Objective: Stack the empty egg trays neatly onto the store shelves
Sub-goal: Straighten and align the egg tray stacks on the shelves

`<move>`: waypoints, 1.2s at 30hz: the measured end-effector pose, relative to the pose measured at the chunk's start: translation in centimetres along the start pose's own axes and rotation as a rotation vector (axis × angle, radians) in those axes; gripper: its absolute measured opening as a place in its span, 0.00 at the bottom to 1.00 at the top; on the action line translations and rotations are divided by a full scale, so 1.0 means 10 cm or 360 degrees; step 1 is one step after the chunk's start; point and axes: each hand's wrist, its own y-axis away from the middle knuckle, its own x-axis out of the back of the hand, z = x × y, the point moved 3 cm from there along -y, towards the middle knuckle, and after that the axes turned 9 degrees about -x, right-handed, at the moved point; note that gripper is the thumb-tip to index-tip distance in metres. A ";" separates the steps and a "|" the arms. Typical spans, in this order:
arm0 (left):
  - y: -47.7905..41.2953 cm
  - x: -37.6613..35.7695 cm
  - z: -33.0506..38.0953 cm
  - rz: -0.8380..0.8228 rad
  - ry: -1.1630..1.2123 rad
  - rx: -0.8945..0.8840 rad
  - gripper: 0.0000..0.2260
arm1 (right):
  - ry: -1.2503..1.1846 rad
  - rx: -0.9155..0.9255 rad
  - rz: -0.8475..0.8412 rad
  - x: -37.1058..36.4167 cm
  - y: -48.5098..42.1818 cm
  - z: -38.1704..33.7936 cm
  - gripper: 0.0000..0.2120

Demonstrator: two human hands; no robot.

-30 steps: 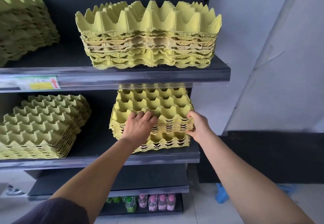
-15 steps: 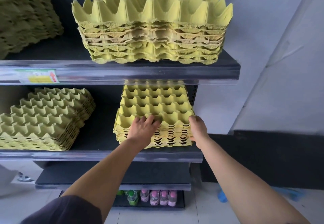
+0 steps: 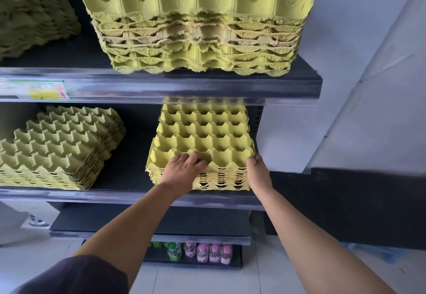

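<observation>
A stack of yellow egg trays sits on the middle shelf, at its right end. My left hand lies on the stack's front edge, fingers reaching over the top tray's rim into its cups. My right hand holds the stack's front right corner; its fingers go round the side and are partly hidden. A taller stack of yellow trays stands on the upper shelf directly above. Greener tray stacks sit at the left of the middle shelf and the upper shelf.
The upper shelf's front lip overhangs the back of the stack under my hands. A lower shelf juts out below, with small bottles at floor level. A pale wall stands close on the right.
The trays under my hands have slid back and settled flush onto the stack. Both hands followed them inward, and my view has moved closer to the shelves.
</observation>
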 end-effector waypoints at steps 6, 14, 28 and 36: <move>0.00 0.17 -0.12 -0.0077 0.0289 0.0002 0.24 | 0.0135 0.0082 0.0201 0.06 0.05 -0.08 0.24; 0.20 0.18 -0.48 -0.0060 0.0300 0.0256 0.27 | 0.1521 0.0999 0.0256 -0.23 0.30 -0.50 0.27; 0.26 0.11 -0.55 -0.0078 0.0243 0.0048 0.27 | 0.1565 0.0764 0.0409 -0.30 0.56 -0.40 0.27; 0.24 0.14 -0.60 -0.0101 0.0261 -0.0009 0.28 | 0.1655 0.0649 0.0390 -0.35 0.65 -0.47 0.26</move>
